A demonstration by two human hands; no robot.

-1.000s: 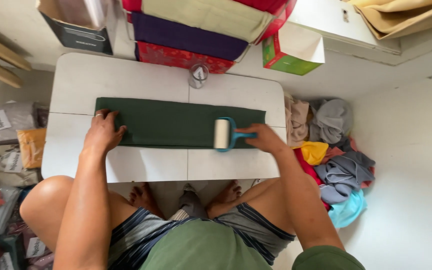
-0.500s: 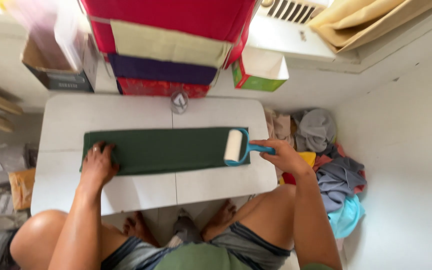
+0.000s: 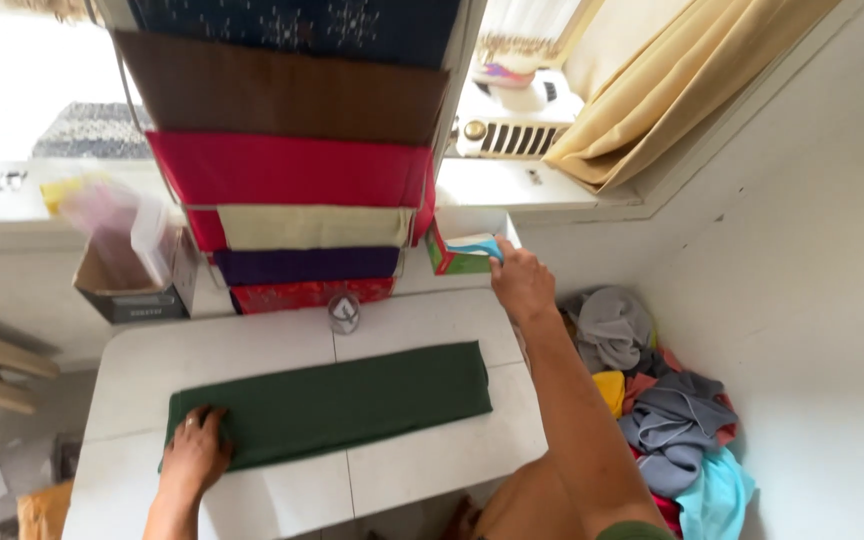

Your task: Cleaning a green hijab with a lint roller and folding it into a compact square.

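Green folded cloth (image 3: 337,402) flat along the white worktop (image 3: 422,470), smooth and lint-free as far as visible; rolling judged done for this side. Left hand (image 3: 195,452) spread, palm pressing the cloth's left end. Right hand (image 3: 520,282) reaching off the worktop's far right corner, closed on a blue handle (image 3: 480,246), probably the lint roller's, at the green-and-red box (image 3: 457,259). Small clear jar (image 3: 344,313) just beyond the cloth's far edge. Bare worktop on the near side; clothes pile (image 3: 652,390) crowding the right edge, hanging fabrics (image 3: 302,180) behind.
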